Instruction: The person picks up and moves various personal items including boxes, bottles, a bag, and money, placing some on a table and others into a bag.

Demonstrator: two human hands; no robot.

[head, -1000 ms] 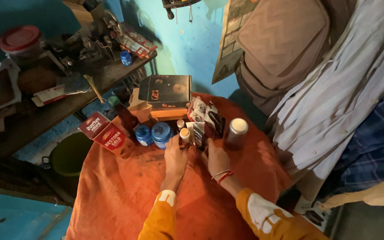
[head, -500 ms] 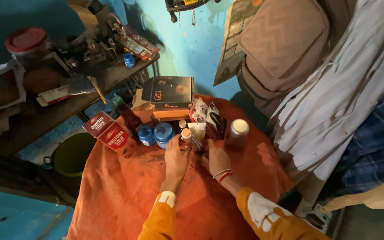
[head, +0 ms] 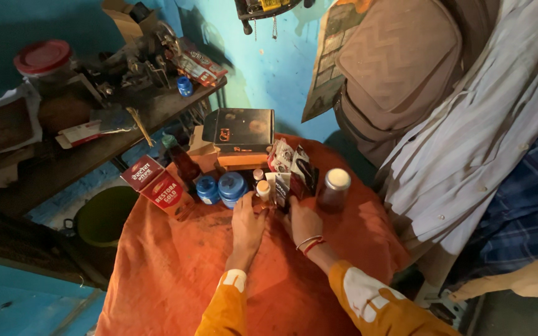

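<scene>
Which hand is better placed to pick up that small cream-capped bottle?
Probably the left hand: its fingertips lie right at the small bottle. The right hand sits nearer the sachets.

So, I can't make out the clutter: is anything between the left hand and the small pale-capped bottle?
Nothing visible: the left hand reaches the small pale-capped bottle directly, fingertips at its base. The blue jars stand to its left, the right hand beside.

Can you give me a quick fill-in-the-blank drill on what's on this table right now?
1. The table is covered with a cloth of ____ colour.
2. The two round jars by the left hand have ____ lids.
3. The right hand wears bangles on its ____.
4. The red carton stands on the table's ____ side.

Missing words: orange; blue; wrist; left
</scene>
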